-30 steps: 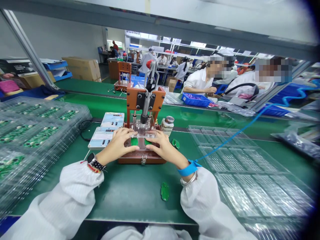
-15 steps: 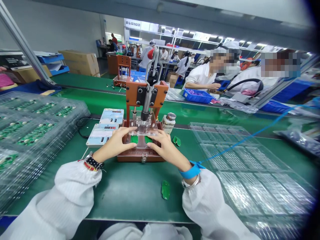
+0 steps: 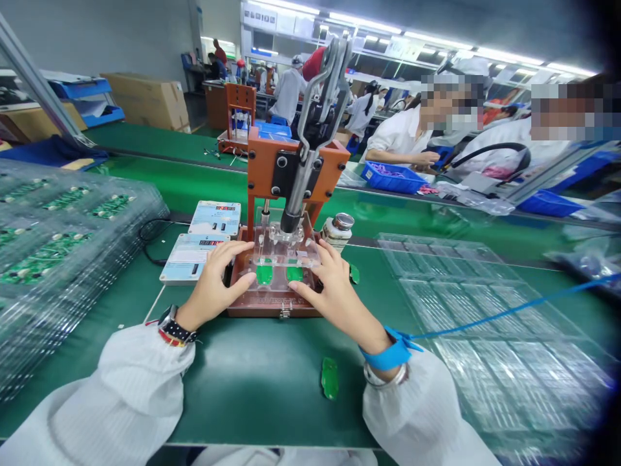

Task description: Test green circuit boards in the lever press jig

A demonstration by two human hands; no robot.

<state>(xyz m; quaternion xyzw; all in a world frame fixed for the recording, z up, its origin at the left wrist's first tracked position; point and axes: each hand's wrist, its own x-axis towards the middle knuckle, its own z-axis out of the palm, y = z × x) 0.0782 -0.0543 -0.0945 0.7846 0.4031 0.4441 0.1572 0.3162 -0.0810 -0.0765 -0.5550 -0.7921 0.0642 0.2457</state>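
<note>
At bench centre, green boards (image 3: 264,274) are seated in the fixture (image 3: 272,299); left hand (image 3: 216,279) and right hand (image 3: 334,288) are rested loosely spread on its edges, with nothing gripped.

This is an electronics factory floor. A long green bench (image 3: 272,382) carries an orange press jig (image 3: 291,194), stacked clear trays (image 3: 485,323) and trays of circuit boards (image 3: 58,239). Behind it, workers in white coats (image 3: 402,133) sit along further lines under strip lights, beside cardboard boxes (image 3: 145,100).
</note>
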